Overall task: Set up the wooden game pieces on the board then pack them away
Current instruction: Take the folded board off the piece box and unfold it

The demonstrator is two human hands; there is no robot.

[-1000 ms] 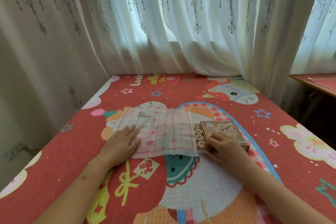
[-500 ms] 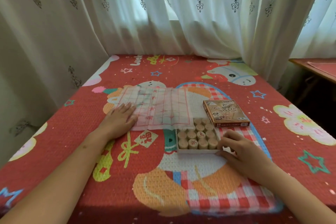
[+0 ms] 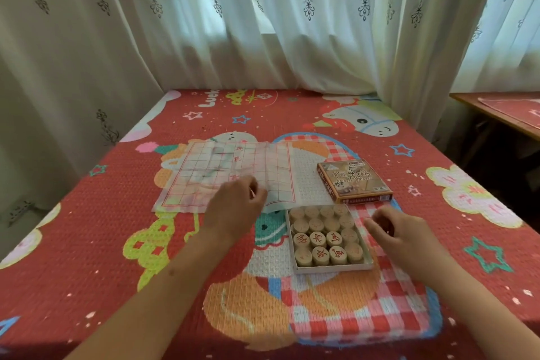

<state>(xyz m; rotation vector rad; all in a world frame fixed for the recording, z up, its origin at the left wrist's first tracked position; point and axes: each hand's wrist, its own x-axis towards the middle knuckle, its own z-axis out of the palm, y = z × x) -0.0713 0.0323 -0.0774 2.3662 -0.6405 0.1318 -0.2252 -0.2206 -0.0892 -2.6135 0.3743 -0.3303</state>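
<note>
A thin paper board (image 3: 225,172) with a red grid lies flat on the red mat. My left hand (image 3: 233,210) hovers over its near right corner, fingers curled, and I cannot tell whether it pinches the paper. An open white tray (image 3: 366,263) holds several round wooden pieces (image 3: 324,235) with red characters, near the board's right corner. My right hand (image 3: 400,235) sits just right of the tray, fingers bent and apart, holding nothing. The brown box lid (image 3: 353,180) lies beyond the tray.
The red patterned mat (image 3: 117,242) covers the bed-like surface. White curtains (image 3: 263,23) hang along the back and left. A wooden table edge (image 3: 496,114) stands at the far right, past a dark gap.
The tray of pieces has been slid out of the box and now lies nearer me. My left hand left the board's left part for its right corner. My right hand let go of the tray.
</note>
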